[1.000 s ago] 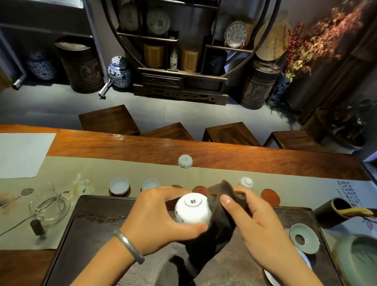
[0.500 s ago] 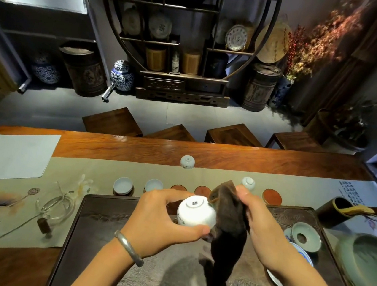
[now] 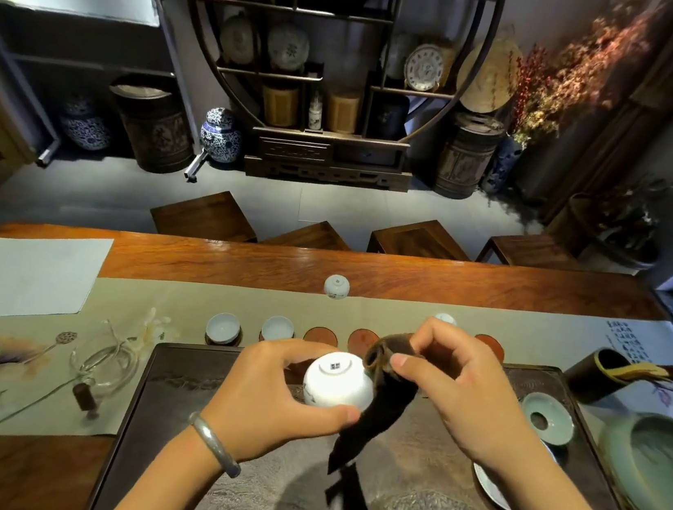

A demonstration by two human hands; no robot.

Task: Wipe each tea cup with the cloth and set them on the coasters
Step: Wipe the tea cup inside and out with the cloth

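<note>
Cup (image 3: pixel 338 384), pinched base-up in the left hand's (image 3: pixel 284 397) grip, could slip onto the tray (image 3: pixel 212 474) as the right hand (image 3: pixel 464 393), clutching the cloth (image 3: pixel 384 402), rubs beside it.

white tea cup (image 3: pixel 338 383) base up, dark cloth (image 3: pixel 385 406) touching; red coasters (image 3: pixel 320 335) bare

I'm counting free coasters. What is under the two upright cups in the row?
Each upright cup sits on a dark coaster, only its edge showing below the cup. Beside them, two red coasters lie bare; the right hand hides more.
</note>
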